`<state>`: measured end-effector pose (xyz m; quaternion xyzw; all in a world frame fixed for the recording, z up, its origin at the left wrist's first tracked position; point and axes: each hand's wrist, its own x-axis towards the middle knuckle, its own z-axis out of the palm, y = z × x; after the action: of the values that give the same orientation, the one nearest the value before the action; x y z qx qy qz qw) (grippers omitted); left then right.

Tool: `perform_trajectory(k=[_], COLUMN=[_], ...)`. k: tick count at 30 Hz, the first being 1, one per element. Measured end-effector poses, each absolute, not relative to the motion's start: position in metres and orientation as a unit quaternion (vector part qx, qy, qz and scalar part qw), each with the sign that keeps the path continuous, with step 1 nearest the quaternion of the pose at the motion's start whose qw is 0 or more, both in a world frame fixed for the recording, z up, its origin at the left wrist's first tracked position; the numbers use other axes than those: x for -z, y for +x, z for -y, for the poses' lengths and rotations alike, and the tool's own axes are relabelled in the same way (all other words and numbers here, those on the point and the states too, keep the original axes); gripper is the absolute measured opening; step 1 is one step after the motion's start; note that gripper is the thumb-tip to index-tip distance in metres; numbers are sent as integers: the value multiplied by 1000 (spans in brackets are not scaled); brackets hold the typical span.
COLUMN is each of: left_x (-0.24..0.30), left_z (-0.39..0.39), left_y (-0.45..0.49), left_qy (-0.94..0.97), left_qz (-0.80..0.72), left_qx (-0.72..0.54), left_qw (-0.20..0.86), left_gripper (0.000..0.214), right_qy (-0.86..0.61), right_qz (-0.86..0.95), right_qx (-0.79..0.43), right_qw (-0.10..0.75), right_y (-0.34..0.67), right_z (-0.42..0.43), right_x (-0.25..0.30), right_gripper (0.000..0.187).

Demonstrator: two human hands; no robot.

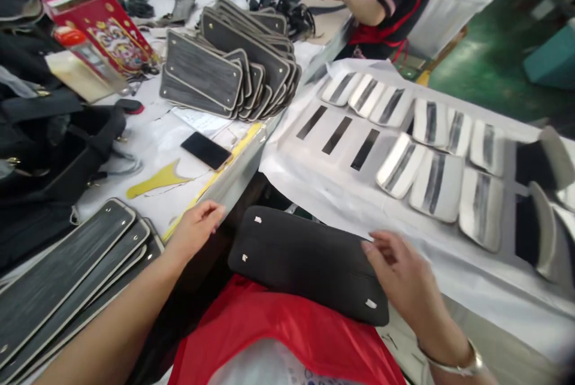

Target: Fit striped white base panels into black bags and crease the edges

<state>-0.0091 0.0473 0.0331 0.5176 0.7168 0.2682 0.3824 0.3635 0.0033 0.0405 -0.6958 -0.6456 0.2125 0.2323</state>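
Note:
A black bag base panel (309,259) with rounded corners lies tilted across my lap, on a red apron (278,313). Small silvery metal tabs show near three of its corners; my hand covers the upper right one. My right hand (404,271) is closed at that corner, thumb and fingertips on the panel. Left of the panel and apart from it, my left hand (195,232) is held with curled fingers pressed together near the table edge. Whatever is in those fingers, if anything, is too small to make out.
Stacked grey-edged panels (202,70) stand on the left table, with more panels (85,277) by my left forearm. A phone (205,150) and a yellow piece (155,180) lie between. White pieces with dark strips (436,184) cover the right table. Another person's arm (363,5) is beyond.

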Motion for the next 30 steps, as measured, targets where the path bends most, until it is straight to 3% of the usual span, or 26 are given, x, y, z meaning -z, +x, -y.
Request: perform_trajectory(k=[4,8,18,30], left_x=[-15,-9,-5,-1], left_z=[-19,-24,-42,-53], left_y=[-4,1,1,-2], left_qy=[533,537,500,526], left_qz=[-671,-656,-645,-621], left_qx=[-238,-285,-293,-284], left_qw=[456,448,497,507], left_gripper=[30,27,23,16], right_qy=[-527,-442,-496,-507], right_qz=[803,866,804,805], right_qx=[-219,-204,-286,-289], right_qw=[171,114,162,109], right_y=[264,198,176,165], right_z=[-54,-87,-103,-111], right_x=[-54,-39,-27,-24], right_gripper=[35,25,14,11])
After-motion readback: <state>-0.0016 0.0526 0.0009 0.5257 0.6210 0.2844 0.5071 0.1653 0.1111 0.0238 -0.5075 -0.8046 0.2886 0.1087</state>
